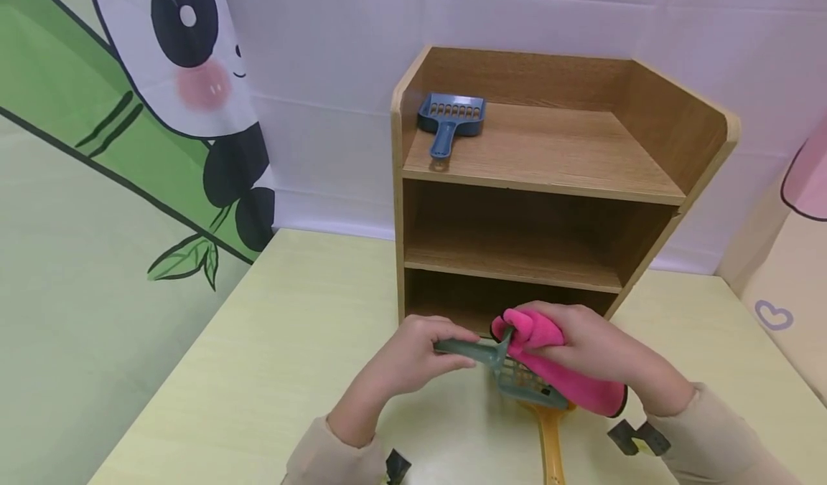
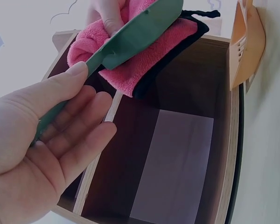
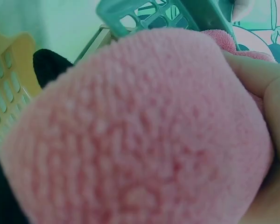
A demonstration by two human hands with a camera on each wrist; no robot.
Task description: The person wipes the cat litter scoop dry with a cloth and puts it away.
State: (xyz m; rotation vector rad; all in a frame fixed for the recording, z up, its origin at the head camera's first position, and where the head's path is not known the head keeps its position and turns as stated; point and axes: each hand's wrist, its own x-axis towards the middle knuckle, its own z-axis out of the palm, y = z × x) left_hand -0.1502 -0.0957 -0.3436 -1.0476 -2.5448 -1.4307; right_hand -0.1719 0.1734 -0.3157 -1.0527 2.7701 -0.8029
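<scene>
My left hand [image 1: 416,356] grips the handle of a green litter scoop [image 1: 531,384], thumb on one side and fingers on the other. In the left wrist view the handle of the scoop [image 2: 140,35] crosses the palm. A pink cloth [image 1: 584,384] with a dark edge is bunched in my right hand [image 1: 597,349], which holds it against the scoop's head. In the right wrist view the cloth [image 3: 140,130] covers most of the picture and hides much of that hand. Below the green scoop, a yellow-orange litter scoop [image 1: 549,442] lies on the table, its head partly hidden.
A wooden shelf unit [image 1: 510,277] stands on the pale table [image 1: 291,370] just beyond my hands. On its top board, at the left, lies a blue litter scoop [image 1: 449,120]. Behind hangs a white cloth backdrop [image 1: 336,97] with a printed panda to its left.
</scene>
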